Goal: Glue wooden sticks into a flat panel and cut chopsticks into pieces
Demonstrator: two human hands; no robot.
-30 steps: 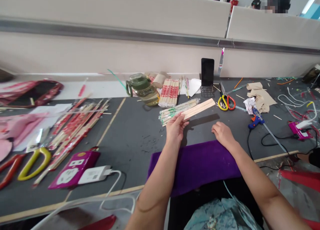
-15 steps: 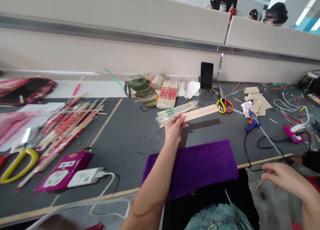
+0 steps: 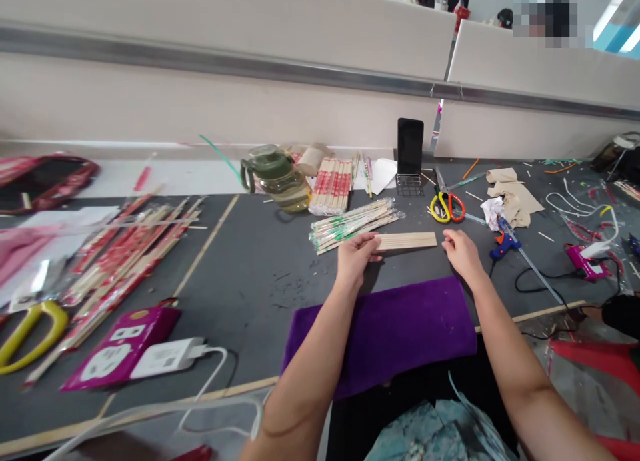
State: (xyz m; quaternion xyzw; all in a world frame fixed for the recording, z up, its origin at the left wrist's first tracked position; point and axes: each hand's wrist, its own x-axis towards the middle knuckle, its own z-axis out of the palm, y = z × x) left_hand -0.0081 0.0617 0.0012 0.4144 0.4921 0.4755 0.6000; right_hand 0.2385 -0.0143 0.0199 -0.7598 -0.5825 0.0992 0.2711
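My left hand [image 3: 357, 253] is closed on the left end of a flat row of pale wooden chopsticks [image 3: 410, 240], held side by side above the dark table. Just off their right end is my right hand [image 3: 460, 251], its fingers curled together with a small gap to the sticks. Whether anything is pinched in it is hidden. Behind my left hand lie plastic-wrapped chopsticks with green print [image 3: 345, 226]. A folded purple cloth [image 3: 400, 334] lies below both forearms at the table edge. To the right of my right hand rests a blue glue gun [image 3: 505, 245].
Scissors [image 3: 447, 206] with yellow and orange handles lie behind my right hand. A glass teapot [image 3: 280, 181], red-wrapped chopsticks [image 3: 331, 184] and a phone on a stand [image 3: 410, 147] line the back. A purple packet [image 3: 125, 351] and more wrapped sticks [image 3: 135, 261] are at left.
My right hand has come up from beyond the table's front edge to the right end of the sticks. The stick row has dropped slightly and turned nearly level across the view.
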